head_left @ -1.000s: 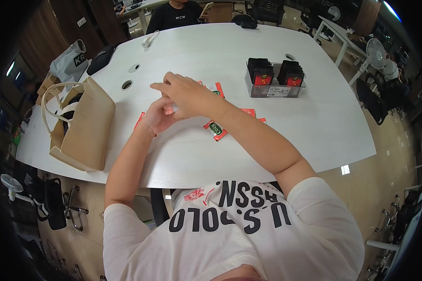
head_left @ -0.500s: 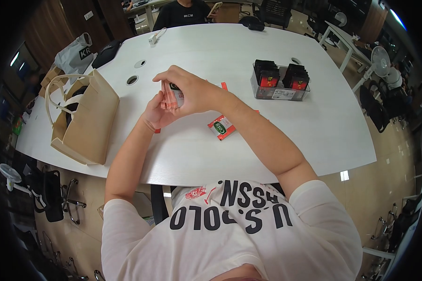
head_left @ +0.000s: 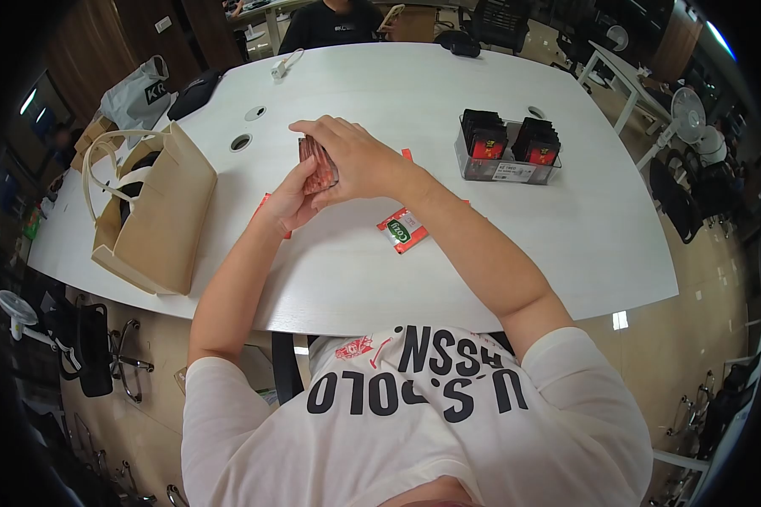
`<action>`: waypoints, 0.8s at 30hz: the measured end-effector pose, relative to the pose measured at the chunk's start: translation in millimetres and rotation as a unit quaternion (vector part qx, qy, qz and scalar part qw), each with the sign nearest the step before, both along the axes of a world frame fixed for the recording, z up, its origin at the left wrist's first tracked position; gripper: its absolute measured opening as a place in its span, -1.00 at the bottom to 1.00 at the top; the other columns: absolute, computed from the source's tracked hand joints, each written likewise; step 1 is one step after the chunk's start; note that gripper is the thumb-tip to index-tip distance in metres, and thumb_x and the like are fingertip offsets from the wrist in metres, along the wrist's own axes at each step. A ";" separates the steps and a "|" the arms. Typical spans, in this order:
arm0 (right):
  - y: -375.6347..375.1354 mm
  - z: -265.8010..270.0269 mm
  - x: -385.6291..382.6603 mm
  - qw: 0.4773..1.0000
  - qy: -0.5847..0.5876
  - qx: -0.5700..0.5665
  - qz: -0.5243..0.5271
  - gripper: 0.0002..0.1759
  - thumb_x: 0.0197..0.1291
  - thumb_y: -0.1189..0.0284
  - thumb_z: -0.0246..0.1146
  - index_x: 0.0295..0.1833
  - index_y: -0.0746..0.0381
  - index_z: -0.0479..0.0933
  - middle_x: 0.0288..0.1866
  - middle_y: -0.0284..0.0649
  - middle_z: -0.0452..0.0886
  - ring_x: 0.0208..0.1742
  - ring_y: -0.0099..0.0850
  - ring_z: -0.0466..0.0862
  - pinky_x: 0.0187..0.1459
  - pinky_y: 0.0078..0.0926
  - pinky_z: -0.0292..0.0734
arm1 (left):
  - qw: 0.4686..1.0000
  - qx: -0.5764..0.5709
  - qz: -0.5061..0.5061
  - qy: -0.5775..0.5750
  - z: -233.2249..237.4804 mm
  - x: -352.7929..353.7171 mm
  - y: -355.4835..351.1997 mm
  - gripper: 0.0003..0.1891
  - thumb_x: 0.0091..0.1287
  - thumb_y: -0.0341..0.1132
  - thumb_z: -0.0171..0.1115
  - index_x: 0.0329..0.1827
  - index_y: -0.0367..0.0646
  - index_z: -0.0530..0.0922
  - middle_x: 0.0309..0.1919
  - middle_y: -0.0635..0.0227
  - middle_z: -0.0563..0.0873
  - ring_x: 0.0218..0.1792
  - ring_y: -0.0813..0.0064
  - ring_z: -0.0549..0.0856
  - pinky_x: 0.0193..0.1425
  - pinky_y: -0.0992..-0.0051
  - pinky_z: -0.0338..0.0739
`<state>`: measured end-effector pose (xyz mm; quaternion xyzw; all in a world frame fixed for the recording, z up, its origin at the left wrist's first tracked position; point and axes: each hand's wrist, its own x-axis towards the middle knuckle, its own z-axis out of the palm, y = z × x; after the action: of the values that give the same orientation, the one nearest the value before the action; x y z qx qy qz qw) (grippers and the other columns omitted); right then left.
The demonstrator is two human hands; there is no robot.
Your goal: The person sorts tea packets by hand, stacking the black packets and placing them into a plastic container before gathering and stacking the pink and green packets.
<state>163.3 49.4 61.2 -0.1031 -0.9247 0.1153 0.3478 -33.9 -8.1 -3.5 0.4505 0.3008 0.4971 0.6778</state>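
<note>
Between my two hands is a stack of red Cozy sachets (head_left: pixel 321 175), stood on edge with several edges showing. My left hand (head_left: pixel 289 203) is closed round its near left side. From the far side and right, my right hand (head_left: pixel 359 160) curls over the stack, fingers across its top. Under my right forearm lies a loose Cozy sachet (head_left: pixel 402 230) with a green label, partly covered. A red corner of another packet (head_left: pixel 407 155) pokes out beyond that arm, and red edges also show beside my left wrist.
A clear two-part holder (head_left: pixel 509 171) with black and red packets stands at the right on the white table (head_left: pixel 566 245). A beige tote bag (head_left: pixel 173 228) is at the left. A black pouch, a white adapter (head_left: pixel 277 71) and a seated person are farther back.
The stack has turned in my hands, so its green label no longer shows and its edges face me. My hands have shifted slightly right.
</note>
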 end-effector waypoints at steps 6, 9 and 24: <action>-0.9 0.8 0.5 1.000 -0.018 -0.008 -0.010 0.28 -0.25 0.13 0.79 0.63 0.02 0.28 0.27 -0.21 0.56 0.32 -0.18 0.60 0.41 -0.05 0.45 | 0.999 -0.023 0.028 -0.029 -6.2 2.6 2.8 -0.47 0.62 0.15 0.18 0.45 0.03 0.49 0.28 0.43 0.69 0.27 0.49 0.69 0.44 0.22 0.61; -0.8 -0.8 0.3 1.000 -0.001 0.000 0.006 0.26 -0.23 0.17 0.78 0.64 0.02 0.28 0.25 -0.21 0.58 0.30 -0.18 0.61 0.41 -0.07 0.44 | 0.999 -0.019 0.023 -0.027 -11.7 -0.8 6.4 -0.54 0.60 0.11 0.22 0.35 0.03 0.53 0.18 0.46 0.70 0.23 0.51 0.70 0.43 0.20 0.61; 3.3 -3.4 -4.4 0.997 0.062 0.034 0.029 0.07 -0.15 0.34 0.68 0.57 0.07 0.38 0.11 -0.21 0.62 0.15 -0.18 0.66 0.28 -0.14 0.55 | 0.996 -0.023 0.034 -0.079 7.3 17.5 -3.6 -0.57 0.57 0.14 0.27 0.22 0.03 0.56 0.07 0.48 0.71 0.17 0.48 0.73 0.49 0.12 0.55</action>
<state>158.9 52.7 57.8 -0.0572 -0.9072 0.1001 0.4046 -16.3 -11.8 3.8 0.3834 0.2727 0.5468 0.6926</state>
